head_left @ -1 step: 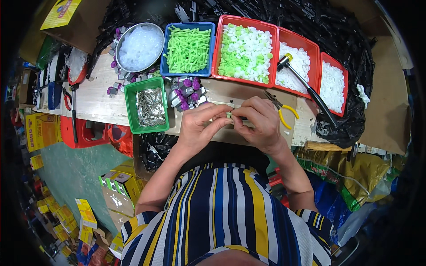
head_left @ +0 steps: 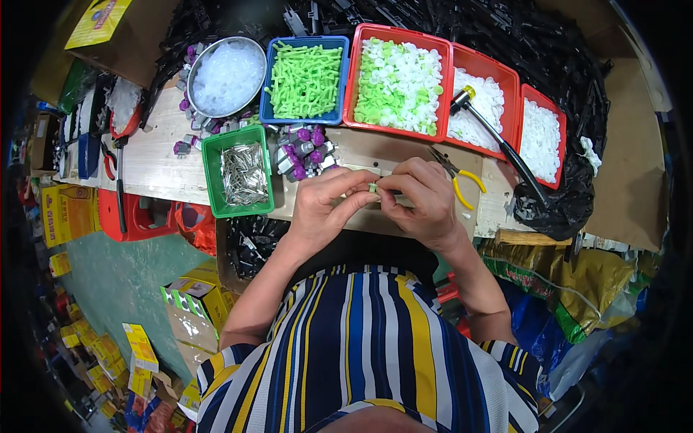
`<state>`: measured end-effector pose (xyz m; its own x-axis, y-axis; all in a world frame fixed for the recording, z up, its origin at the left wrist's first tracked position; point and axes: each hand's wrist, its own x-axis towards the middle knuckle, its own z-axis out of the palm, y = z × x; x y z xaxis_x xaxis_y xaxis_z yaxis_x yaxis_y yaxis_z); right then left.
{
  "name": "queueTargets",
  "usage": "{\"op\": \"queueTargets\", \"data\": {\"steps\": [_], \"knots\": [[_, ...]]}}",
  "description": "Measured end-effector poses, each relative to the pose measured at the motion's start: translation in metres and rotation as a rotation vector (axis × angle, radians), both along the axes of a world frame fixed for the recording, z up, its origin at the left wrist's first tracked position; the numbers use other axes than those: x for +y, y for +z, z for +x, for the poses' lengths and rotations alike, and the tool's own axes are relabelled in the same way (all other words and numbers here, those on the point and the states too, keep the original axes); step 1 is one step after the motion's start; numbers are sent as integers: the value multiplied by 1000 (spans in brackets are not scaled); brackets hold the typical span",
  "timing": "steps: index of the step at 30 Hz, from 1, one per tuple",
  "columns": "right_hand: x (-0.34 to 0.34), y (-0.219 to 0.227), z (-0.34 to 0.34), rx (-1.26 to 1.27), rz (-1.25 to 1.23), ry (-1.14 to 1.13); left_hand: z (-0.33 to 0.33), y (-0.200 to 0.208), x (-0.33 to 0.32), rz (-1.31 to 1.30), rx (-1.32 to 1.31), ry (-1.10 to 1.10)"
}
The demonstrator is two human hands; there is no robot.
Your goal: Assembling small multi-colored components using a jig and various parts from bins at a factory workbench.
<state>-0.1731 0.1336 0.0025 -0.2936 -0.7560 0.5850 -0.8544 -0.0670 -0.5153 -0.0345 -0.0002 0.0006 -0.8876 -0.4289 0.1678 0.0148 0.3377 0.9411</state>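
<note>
Both hands meet over the near edge of the table. My left hand [head_left: 323, 206] pinches a small pale green plastic piece [head_left: 372, 187] between thumb and forefinger. Against its other side press the closed fingertips of my right hand [head_left: 424, 200]; they hide part of it. Just left of my hands lies a heap of grey and purple plastic parts [head_left: 307, 150]. Yellow-handled pliers [head_left: 462, 177] rest to the right of my right hand.
Behind stand a metal bowl of clear pieces [head_left: 228, 77], a blue tray of green sticks [head_left: 264, 83] and red trays [head_left: 447, 86] of white and green caps. A green bin of metal pins [head_left: 209, 173] is left. A hammer [head_left: 498, 133] leans across the red trays. Black parts [head_left: 462, 22] pile up behind.
</note>
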Motion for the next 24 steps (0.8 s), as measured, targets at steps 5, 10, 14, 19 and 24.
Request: {"op": "queueTargets", "data": {"steps": [5,10,14,19,24], "knots": [[7,-6,-3,-16,31,2,-4,-7,6,-111,27,8],[12,-20,-8,-3,87,2,0,-16,5,-404,129,83],[12,-26,-10,41,133,3,7,-29,7,-587,158,111],[9,-30,-8,62,158,19,13,-37,13,-705,163,106],[7,-29,-4,62,200,20,16,-45,16,-750,161,95]]}}
